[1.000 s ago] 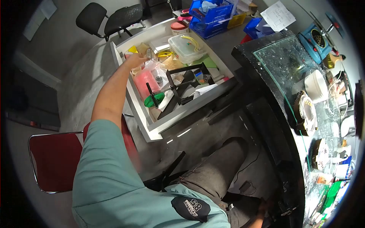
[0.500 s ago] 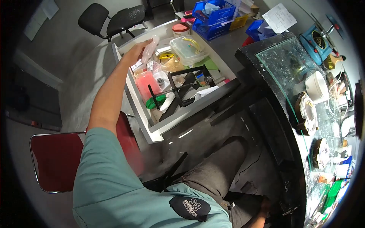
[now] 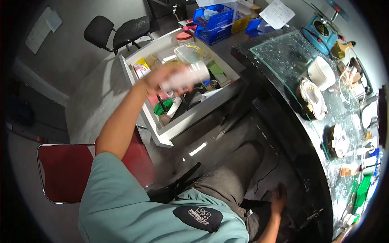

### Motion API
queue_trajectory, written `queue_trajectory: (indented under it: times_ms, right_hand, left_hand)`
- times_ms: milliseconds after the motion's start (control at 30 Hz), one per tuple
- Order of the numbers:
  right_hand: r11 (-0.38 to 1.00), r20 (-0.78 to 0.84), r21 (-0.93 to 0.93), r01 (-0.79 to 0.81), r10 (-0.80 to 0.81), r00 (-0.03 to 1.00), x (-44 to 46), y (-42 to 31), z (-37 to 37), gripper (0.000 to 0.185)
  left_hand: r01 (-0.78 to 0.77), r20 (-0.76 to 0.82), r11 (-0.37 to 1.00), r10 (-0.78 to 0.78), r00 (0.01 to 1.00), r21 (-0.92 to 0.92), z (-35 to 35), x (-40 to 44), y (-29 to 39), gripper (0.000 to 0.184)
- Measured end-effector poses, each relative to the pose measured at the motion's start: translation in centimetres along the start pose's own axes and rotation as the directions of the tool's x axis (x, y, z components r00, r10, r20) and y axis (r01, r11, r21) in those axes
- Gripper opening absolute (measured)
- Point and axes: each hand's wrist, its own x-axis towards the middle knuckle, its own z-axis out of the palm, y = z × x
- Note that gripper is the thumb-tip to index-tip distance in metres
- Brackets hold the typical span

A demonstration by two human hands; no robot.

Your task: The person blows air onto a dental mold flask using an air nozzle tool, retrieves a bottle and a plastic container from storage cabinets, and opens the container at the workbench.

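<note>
My left hand (image 3: 156, 80) is closed around a translucent pale plastic bottle (image 3: 189, 77), tilted and blurred by motion above the open white drawer (image 3: 163, 137). In the drawer beneath it lie a green round object (image 3: 163, 107), a clear plastic box (image 3: 187, 52) with something yellow inside, and a jar with a red lid (image 3: 184, 36). The hand and bottle hide the drawer's middle. My right hand (image 3: 278, 201) hangs low in shadow beside my leg, under the bench; its fingers are too dark and blurred to read.
The dark curved bench (image 3: 279, 50) with a glass sheet runs along the right, bearing a white cup (image 3: 322, 73), dental-looking models (image 3: 312, 98) and a blue burner-like device (image 3: 320, 34). Blue bins (image 3: 214, 18) stand behind the drawer. A red chair (image 3: 67, 172) is at my left.
My left hand has lifted the bottle from the drawer's far left side and carried it right and nearer. My right hand has risen a little. The view has shifted slightly.
</note>
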Motion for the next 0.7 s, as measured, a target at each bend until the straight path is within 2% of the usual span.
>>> queue_trajectory:
  times_ms: [33,67,100,133,167,200,233,300,333,367,433,500,533,567,600,633,667,700]
  right_hand:
    - [0.991,-0.007,-0.056,0.124,-0.124,0.992,-0.5,-5.9,1.8,0.051]
    - [0.963,-0.008,-0.113,0.245,-0.248,0.969,-1.4,-13.2,3.1,0.051]
    - [0.883,-0.055,-0.072,0.464,-0.468,0.882,-2.4,-18.9,4.2,0.055]
    - [0.753,-0.071,-0.109,0.649,-0.657,0.750,-2.7,-21.5,5.2,0.066]
    - [0.637,0.005,-0.133,0.760,-0.766,0.643,-2.8,-23.8,5.8,0.078]
    - [0.609,0.117,-0.104,0.787,-0.778,0.617,-2.9,-25.3,6.1,0.085]
    - [0.573,0.253,-0.139,0.808,-0.768,0.588,-2.8,-27.2,5.9,0.085]
    - [0.605,0.373,-0.005,0.796,-0.737,0.563,-2.3,-26.6,6.3,0.085]
    - [0.587,0.331,-0.035,0.809,-0.757,0.563,-2.5,-26.2,5.8,0.083]
    - [0.581,0.334,-0.100,0.808,-0.745,0.577,-2.6,-26.1,4.9,0.077]
    - [0.654,0.314,-0.051,0.754,-0.707,0.634,-2.4,-24.6,3.2,0.069]
    - [0.684,0.050,0.005,0.729,-0.729,0.683,-2.3,-23.5,1.2,0.060]
    - [0.755,-0.226,0.226,0.615,-0.574,0.787,-2.6,-22.8,1.1,0.048]
    - [0.765,-0.323,0.257,0.591,-0.508,0.799,-2.1,-24.7,-1.3,0.053]
    - [0.742,-0.417,0.247,0.623,-0.499,0.760,-1.4,-23.8,-4.0,0.055]
    - [0.721,-0.508,0.229,0.654,-0.484,0.712,-0.7,-22.9,-6.7,0.057]
    - [0.703,-0.593,0.205,0.681,-0.465,0.657,0.0,-22.0,-9.4,0.059]
    - [0.699,-0.636,0.168,0.695,-0.462,0.618,0.3,-21.8,-11.9,0.055]
  left_hand:
    - [0.129,0.085,0.981,-0.143,0.986,0.145,3.7,-0.5,-0.9,0.054]
    - [0.146,0.199,0.916,-0.233,0.952,0.375,7.4,-0.8,-2.6,0.052]
    - [0.302,0.194,0.852,-0.413,0.890,0.428,11.0,-0.8,-5.0,0.050]
    - [0.314,0.208,0.804,-0.467,0.860,0.506,14.4,-1.5,-7.7,0.049]
    - [0.353,0.148,0.684,-0.559,0.816,0.639,18.5,-2.2,-7.8,0.050]
    - [0.312,0.181,0.713,-0.524,0.832,0.627,21.1,-2.7,-9.4,0.051]
    - [0.269,0.217,0.742,-0.486,0.847,0.614,23.0,-3.2,-10.6,0.053]
    - [0.210,0.348,0.846,-0.411,0.843,0.490,25.3,-3.5,-11.1,0.055]
    - [0.174,0.497,0.919,-0.342,0.798,0.354,25.3,-3.4,-11.0,0.063]
    - [0.240,0.507,0.954,-0.299,0.808,0.180,25.2,-3.6,-11.0,0.065]
    - [0.351,0.504,0.917,-0.217,0.836,-0.187,24.6,-4.7,-11.2,0.069]
    - [0.090,0.488,0.986,-0.010,0.873,-0.141,20.7,-3.2,-9.4,0.074]
    - [-0.220,0.356,0.975,0.220,0.908,-0.042,17.8,-2.4,-9.0,0.065]
    - [-0.434,0.149,0.815,0.409,0.900,0.384,14.3,-1.5,-8.3,0.057]
    - [-0.284,-0.144,0.725,0.466,0.873,0.627,11.7,-1.2,-7.7,0.055]
    - [-0.013,-0.424,0.671,0.482,0.767,0.741,9.0,-0.8,-7.0,0.053]
    - [0.242,-0.396,0.318,0.641,0.657,0.917,5.6,-0.6,-7.9,0.055]
    - [0.439,-0.411,0.077,0.524,0.746,0.895,1.3,-1.1,-9.5,0.065]
